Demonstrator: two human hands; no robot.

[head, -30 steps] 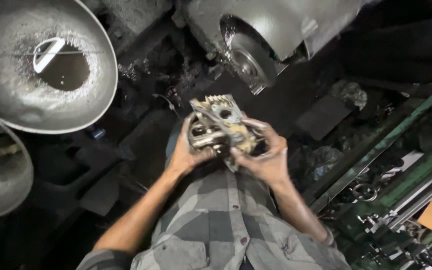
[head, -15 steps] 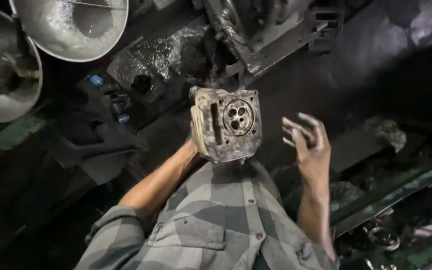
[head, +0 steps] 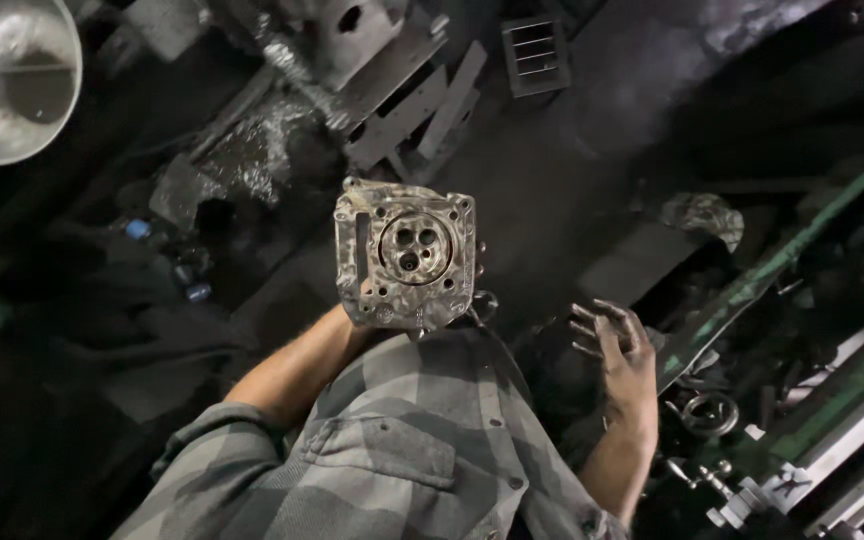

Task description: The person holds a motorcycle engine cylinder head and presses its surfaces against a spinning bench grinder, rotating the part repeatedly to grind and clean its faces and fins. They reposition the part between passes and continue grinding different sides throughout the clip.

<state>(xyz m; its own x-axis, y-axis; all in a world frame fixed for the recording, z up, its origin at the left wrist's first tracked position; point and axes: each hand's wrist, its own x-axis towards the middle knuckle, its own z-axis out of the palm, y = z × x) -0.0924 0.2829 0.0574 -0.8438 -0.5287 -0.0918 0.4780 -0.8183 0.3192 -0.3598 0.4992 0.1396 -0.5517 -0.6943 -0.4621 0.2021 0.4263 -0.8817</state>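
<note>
Holding a squarish, grimy cast-metal engine head (head: pixel 407 258), left hand (head: pixel 357 325) underneath.

I see no boxes, labels, signs or screens here. There are only dark metal parts lying all around.

A grey metal bowl (head: pixel 7 85) sits top left; flat steel plates (head: pixel 414 110) lie on the dark floor beside a slotted grille (head: pixel 535 55); green machine rails (head: pixel 802 250) run along the right.

Dark floor (head: pixel 572 190) — metal plates (head: pixel 422 110), grate (head: pixel 534 55).
</note>
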